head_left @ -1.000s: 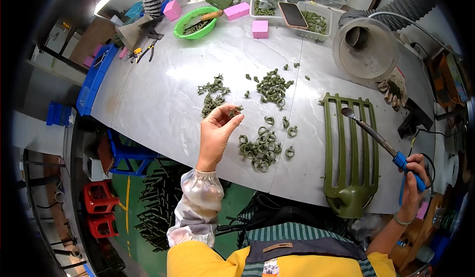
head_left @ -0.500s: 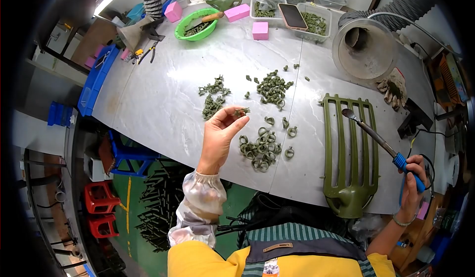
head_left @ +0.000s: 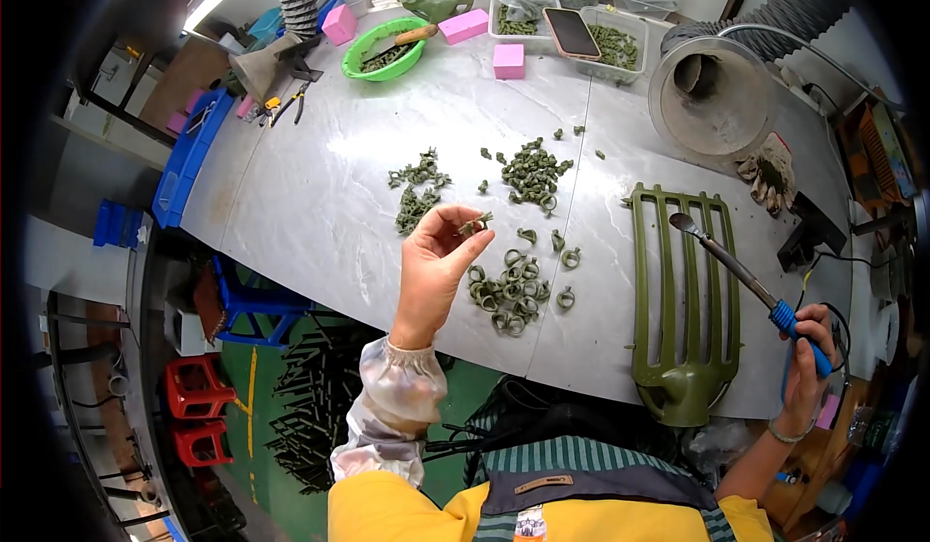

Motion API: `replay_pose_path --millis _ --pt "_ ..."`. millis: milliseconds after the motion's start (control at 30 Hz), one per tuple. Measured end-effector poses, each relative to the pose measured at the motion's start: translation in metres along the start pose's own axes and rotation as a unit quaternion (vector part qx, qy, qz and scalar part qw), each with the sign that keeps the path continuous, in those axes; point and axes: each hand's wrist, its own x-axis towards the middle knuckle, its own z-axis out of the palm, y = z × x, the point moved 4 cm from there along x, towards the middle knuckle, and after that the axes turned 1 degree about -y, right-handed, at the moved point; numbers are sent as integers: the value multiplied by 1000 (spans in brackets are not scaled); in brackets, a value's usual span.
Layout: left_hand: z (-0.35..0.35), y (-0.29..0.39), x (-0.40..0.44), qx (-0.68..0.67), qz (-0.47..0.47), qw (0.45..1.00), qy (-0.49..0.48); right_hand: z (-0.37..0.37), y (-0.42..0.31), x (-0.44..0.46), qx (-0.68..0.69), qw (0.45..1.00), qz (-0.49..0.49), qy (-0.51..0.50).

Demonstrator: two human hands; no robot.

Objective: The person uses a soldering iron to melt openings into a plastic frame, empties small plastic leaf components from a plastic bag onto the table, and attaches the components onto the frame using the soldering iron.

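Observation:
My left hand (head_left: 433,269) pinches a small green piece (head_left: 476,223) between thumb and fingertips, above the grey table (head_left: 339,203). Just right of and below it lies a pile of green rings (head_left: 509,293). Behind are a pile of small green pieces (head_left: 535,171) and a looser group of branched green pieces (head_left: 418,203). My right hand (head_left: 809,358) is closed round the blue handle of a tool (head_left: 741,273) with a metal spoon-like tip. That tip is over a slotted green part (head_left: 686,368), near its upper slots.
At the back stand a green bowl (head_left: 405,61), pink blocks (head_left: 509,61), a phone (head_left: 573,32) and clear tubs (head_left: 620,43). A clear funnel-shaped hood (head_left: 715,121) and gloves (head_left: 771,176) are at the right. Pliers (head_left: 290,103) and a blue tray (head_left: 190,159) are at the left.
My left hand has moved slightly right with the small green piece, which has turned in its fingertips. My right hand has barely moved.

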Motion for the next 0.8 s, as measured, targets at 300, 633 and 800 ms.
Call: replay_pose_path --millis 300,633,800 --pt "0 3 -2 12 20 1000 4 -1 0 -1 5 1000 1 2" --pt "4 14 -5 132 174 976 -6 -1 1 -1 4 1000 -4 3" --pt "6 20 -8 237 219 946 11 1 -1 0 -1 1000 -8 3"
